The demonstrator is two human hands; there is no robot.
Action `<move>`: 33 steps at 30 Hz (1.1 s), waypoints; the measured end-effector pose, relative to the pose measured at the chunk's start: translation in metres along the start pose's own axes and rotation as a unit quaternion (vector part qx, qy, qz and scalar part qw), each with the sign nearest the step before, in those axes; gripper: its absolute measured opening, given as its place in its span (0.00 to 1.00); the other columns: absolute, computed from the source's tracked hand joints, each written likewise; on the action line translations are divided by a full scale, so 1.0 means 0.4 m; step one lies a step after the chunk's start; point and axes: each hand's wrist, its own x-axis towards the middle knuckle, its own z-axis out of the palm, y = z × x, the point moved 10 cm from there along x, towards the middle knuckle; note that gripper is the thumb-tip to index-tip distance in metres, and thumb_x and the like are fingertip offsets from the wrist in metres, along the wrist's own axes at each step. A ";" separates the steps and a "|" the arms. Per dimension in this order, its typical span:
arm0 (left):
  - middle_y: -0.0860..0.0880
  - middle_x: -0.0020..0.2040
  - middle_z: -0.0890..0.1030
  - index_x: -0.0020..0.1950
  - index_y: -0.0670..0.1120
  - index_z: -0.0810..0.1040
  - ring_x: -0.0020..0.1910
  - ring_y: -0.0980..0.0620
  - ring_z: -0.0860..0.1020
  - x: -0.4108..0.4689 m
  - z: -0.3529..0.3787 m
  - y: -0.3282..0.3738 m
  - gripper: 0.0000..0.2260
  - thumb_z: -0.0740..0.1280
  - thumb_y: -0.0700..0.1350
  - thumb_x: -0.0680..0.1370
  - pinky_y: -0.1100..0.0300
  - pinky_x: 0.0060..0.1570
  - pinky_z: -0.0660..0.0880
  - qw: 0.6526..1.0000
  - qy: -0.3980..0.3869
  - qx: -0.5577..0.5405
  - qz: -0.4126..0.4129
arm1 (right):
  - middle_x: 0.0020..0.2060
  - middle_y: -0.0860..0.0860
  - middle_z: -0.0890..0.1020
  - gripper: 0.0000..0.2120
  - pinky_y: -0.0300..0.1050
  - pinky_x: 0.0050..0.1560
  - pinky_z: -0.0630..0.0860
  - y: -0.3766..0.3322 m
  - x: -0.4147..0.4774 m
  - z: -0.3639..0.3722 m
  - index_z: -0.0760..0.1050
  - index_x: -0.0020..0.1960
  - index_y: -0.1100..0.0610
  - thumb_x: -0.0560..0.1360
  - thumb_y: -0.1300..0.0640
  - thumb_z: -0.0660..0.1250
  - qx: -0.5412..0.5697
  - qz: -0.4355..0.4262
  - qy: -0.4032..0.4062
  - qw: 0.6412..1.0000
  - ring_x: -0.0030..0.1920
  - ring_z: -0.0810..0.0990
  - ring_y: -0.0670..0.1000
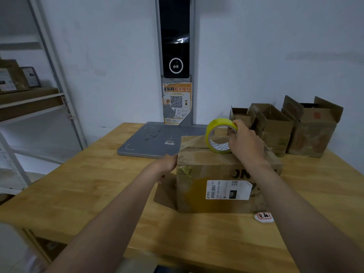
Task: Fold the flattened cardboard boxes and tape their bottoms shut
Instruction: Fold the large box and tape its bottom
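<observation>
A brown cardboard box (199, 192) with a white shipping label stands on the wooden table (88, 184), its closed flaps facing up. My right hand (245, 139) grips a yellow roll of tape (218, 133) standing on edge on the box's top. A strip of clear tape runs from the roll leftward across the top seam to the box's left edge. My left hand (167, 164) presses against the box's upper left side; its fingers are mostly hidden behind the box. A loose flap sticks out at the box's lower left.
Three open-topped cardboard boxes (313, 127) stand at the table's back right. A grey scanner base (149, 140) with an upright post lies behind the box. A small white badge with red marks (264, 217) lies by the box's front right corner. Metal shelving (39, 99) stands at left.
</observation>
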 end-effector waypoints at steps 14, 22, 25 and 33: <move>0.63 0.51 0.78 0.64 0.57 0.73 0.50 0.61 0.77 -0.095 -0.001 0.123 0.21 0.68 0.66 0.77 0.61 0.42 0.74 0.962 0.126 -0.130 0.204 | 0.42 0.50 0.80 0.10 0.49 0.36 0.68 0.007 0.002 0.015 0.69 0.64 0.48 0.83 0.55 0.60 0.024 0.000 -0.050 0.998 0.40 0.77 0.55; 0.57 0.49 0.83 0.50 0.55 0.79 0.47 0.57 0.81 -0.023 -0.058 0.110 0.15 0.67 0.65 0.79 0.60 0.40 0.74 0.975 0.099 -0.101 0.174 | 0.45 0.52 0.81 0.13 0.54 0.44 0.78 -0.014 0.029 0.043 0.71 0.51 0.52 0.76 0.46 0.72 0.131 -0.042 -0.191 0.972 0.44 0.80 0.52; 0.58 0.46 0.83 0.48 0.54 0.81 0.45 0.59 0.81 -0.007 -0.076 0.104 0.16 0.66 0.66 0.79 0.62 0.39 0.73 0.979 0.085 -0.083 0.168 | 0.44 0.54 0.80 0.12 0.58 0.47 0.78 -0.028 0.057 0.034 0.71 0.49 0.53 0.76 0.47 0.71 0.110 -0.067 -0.176 0.976 0.44 0.80 0.55; 0.52 0.83 0.59 0.84 0.57 0.52 0.81 0.47 0.61 0.007 -0.062 0.120 0.33 0.59 0.64 0.83 0.48 0.75 0.63 0.975 0.071 -0.007 0.210 | 0.40 0.52 0.78 0.06 0.52 0.36 0.72 0.018 0.056 0.083 0.64 0.50 0.43 0.81 0.46 0.61 0.085 -0.053 -0.169 0.980 0.40 0.78 0.53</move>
